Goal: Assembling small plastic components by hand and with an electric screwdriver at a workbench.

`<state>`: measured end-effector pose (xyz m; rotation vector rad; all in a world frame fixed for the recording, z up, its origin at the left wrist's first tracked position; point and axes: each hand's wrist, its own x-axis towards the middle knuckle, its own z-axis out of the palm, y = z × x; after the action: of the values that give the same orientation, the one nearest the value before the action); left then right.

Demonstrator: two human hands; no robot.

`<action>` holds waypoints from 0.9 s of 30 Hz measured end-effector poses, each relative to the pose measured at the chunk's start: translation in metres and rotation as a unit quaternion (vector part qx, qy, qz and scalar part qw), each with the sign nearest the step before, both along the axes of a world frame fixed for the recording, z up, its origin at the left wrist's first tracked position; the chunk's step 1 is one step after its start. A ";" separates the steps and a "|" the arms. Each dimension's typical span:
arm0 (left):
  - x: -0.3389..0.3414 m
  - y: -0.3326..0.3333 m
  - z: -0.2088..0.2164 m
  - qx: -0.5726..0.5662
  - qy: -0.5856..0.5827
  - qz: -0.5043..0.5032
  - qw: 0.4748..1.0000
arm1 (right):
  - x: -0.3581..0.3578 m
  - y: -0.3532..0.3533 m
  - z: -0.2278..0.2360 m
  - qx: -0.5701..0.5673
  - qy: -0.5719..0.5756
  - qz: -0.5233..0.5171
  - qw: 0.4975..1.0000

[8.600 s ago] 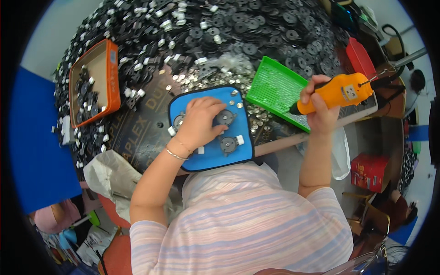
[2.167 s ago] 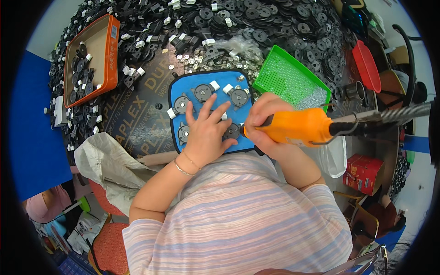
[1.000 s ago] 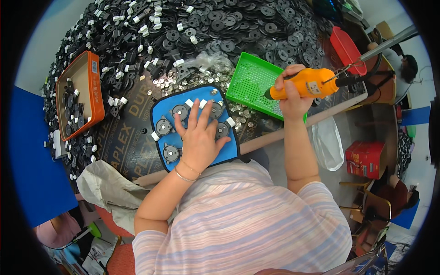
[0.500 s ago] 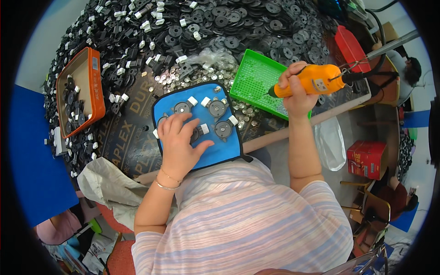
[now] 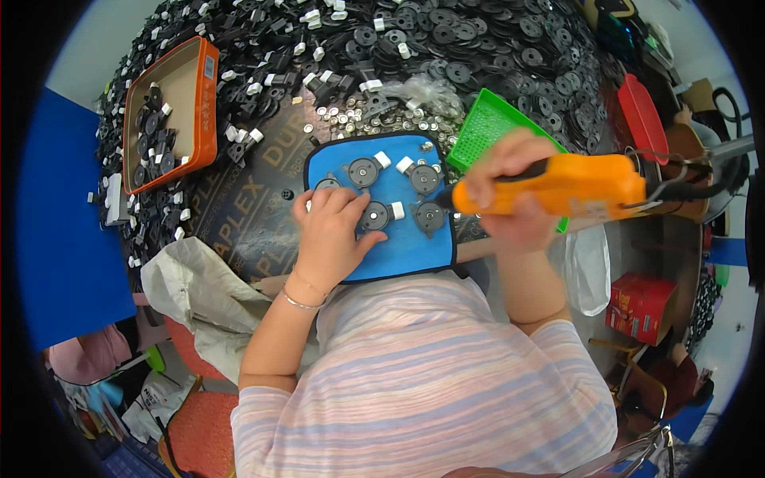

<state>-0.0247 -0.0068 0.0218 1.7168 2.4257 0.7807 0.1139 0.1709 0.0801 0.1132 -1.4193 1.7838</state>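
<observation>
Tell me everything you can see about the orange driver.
The driver has a plastic-looking orange body, black strip, dark nose and black cord at its rear. The right hand grips it; both look blurred. It points left, nose at the right edge of the blue mat, beside a dark disc; tip contact is unclear.

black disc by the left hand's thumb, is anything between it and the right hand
Yes: another black disc on the blue mat and the orange tool's dark nose lie between that disc and the right hand.
</observation>
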 end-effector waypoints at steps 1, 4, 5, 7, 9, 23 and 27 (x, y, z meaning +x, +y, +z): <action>0.000 0.001 0.000 0.000 -0.001 0.002 1.000 | -0.007 -0.008 -0.004 -0.012 -0.004 0.020 1.000; 0.000 0.002 -0.004 -0.019 0.001 -0.005 1.000 | -0.026 -0.021 -0.011 0.062 -0.020 0.056 0.996; 0.000 0.003 -0.005 -0.018 0.004 -0.003 1.000 | -0.030 -0.023 -0.014 0.062 -0.021 0.059 0.996; 0.000 0.003 -0.007 -0.018 0.007 0.002 1.000 | -0.037 -0.024 -0.021 0.129 -0.044 0.047 0.990; -0.001 0.004 -0.006 0.001 0.003 -0.007 1.000 | -0.040 -0.028 -0.023 0.118 -0.058 0.051 0.990; -0.001 0.007 -0.005 -0.016 0.002 -0.003 1.000 | -0.052 -0.029 -0.028 0.091 -0.094 0.077 0.988; -0.001 0.007 -0.005 -0.040 -0.019 -0.008 0.999 | -0.042 -0.012 -0.007 0.079 -0.028 0.092 0.992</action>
<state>-0.0260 -0.0003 0.0167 1.6746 2.3814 0.6978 0.0715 0.1588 0.0736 0.2885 -1.6348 1.8324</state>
